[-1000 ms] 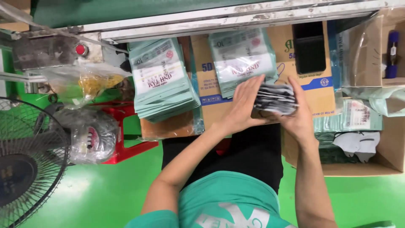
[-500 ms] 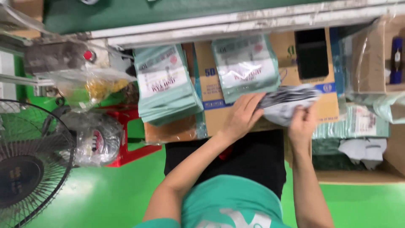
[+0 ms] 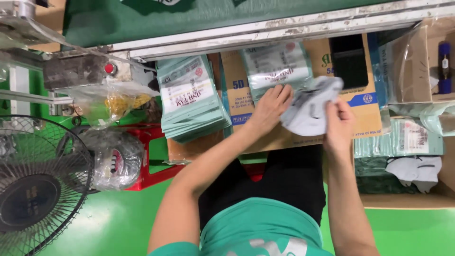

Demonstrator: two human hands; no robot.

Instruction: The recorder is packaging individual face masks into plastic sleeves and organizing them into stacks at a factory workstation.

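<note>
My left hand (image 3: 268, 108) and my right hand (image 3: 337, 124) both grip a bundle of grey fabric pieces (image 3: 310, 108) over a brown cardboard sheet (image 3: 365, 111) on my lap. Just beyond my left hand lies a stack of pale green printed plastic bags (image 3: 277, 66). A second, thicker stack of the same bags (image 3: 188, 97) sits further to the left.
A black fan (image 3: 35, 187) stands on the green floor at the left, beside a red stool (image 3: 154, 154) and clear bags of items (image 3: 111, 156). At the right an open cardboard box (image 3: 417, 161) holds more green bags and grey fabric pieces (image 3: 414, 168). A conveyor frame (image 3: 265, 26) runs across the top.
The grey bundle has turned and spread in my hands, moving slightly up and right; my left hand now rests on its left side near the bag stack.
</note>
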